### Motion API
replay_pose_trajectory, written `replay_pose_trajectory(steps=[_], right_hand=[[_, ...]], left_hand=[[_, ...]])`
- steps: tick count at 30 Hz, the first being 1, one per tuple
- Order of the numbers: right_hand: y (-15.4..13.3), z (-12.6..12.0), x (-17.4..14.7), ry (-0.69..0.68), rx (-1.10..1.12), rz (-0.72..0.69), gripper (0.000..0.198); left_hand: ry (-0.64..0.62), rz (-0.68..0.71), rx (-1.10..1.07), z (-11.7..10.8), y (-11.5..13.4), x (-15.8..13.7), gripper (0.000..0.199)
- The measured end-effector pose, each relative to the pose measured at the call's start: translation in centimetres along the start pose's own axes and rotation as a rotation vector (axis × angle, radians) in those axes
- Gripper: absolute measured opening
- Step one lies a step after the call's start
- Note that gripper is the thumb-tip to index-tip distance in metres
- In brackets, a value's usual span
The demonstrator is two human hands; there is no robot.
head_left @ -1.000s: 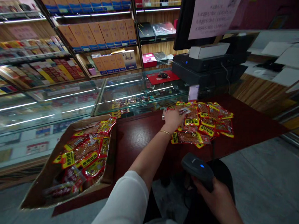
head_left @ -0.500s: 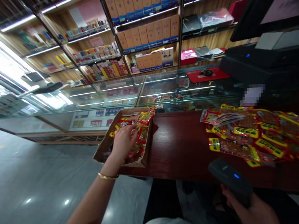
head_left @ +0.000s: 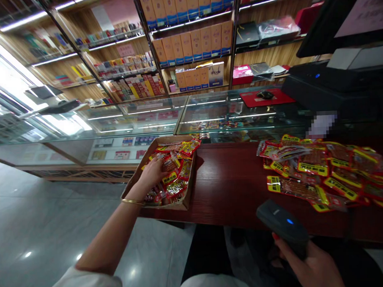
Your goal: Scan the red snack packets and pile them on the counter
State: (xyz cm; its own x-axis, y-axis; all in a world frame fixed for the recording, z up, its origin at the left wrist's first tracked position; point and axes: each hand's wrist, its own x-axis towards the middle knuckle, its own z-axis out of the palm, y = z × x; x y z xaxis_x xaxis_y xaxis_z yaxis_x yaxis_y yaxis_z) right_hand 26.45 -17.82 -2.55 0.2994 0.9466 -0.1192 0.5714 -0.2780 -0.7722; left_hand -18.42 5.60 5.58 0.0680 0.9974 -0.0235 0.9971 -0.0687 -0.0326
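Note:
My left hand reaches into a shallow cardboard box, its fingers stretched apart over shiny red-and-yellow snack packets and touching them. No packet is lifted clear of the pile. A gold bangle circles that wrist. Low on the right, my right hand wraps round the handle of a dark handheld barcode scanner with a lit blue light. The scanner's head points up and left over the table's front edge. Beyond it lies a loose heap of similar flat packets with brownish food inside.
A dark red wooden table carries the box and the heap. Behind stands a glass display counter with a mouse on a red mat. A dark machine and a monitor stand at right. Stocked shelves line the wall.
My left hand has shifted a little left within the box, uncovering more packets. The scanner in my right hand has moved slightly left and up. The heap looks unchanged.

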Motion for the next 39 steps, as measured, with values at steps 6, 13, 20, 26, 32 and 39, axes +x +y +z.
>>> replay_pose_trajectory(steps=[6, 13, 20, 26, 32, 39], right_hand=[[0.4, -0.2, -0.3, 0.046, 0.017, 0.043, 0.049], [0.7, 0.2, -0.5, 0.078, 0.087, 0.022, 0.047], [-0.6, -0.9, -1.2, 0.095, 0.072, -0.083, 0.039], [-0.5, -1.2, -1.3, 0.099, 0.064, -0.078, 0.041], [-0.4, -1.0, -0.9, 0.051, 0.0, -0.161, 0.041], [-0.6, -1.0, -0.7, 0.035, -0.061, -0.208, 0.039]], left_hand=[[0.109, -0.089, -0.127, -3.6, 1.5, -3.9, 0.028], [-0.011, 0.126, -1.174, -3.5, 13.0, -8.2, 0.043], [-0.625, 0.222, -1.478, 5.0, 23.3, -5.2, 0.042], [-0.755, 0.125, -1.633, 7.1, 22.5, -4.7, 0.077], [-0.907, 0.096, -1.749, 8.2, 21.6, -4.0, 0.081], [-0.908, 0.092, -1.738, 8.5, 21.6, -3.7, 0.079]])
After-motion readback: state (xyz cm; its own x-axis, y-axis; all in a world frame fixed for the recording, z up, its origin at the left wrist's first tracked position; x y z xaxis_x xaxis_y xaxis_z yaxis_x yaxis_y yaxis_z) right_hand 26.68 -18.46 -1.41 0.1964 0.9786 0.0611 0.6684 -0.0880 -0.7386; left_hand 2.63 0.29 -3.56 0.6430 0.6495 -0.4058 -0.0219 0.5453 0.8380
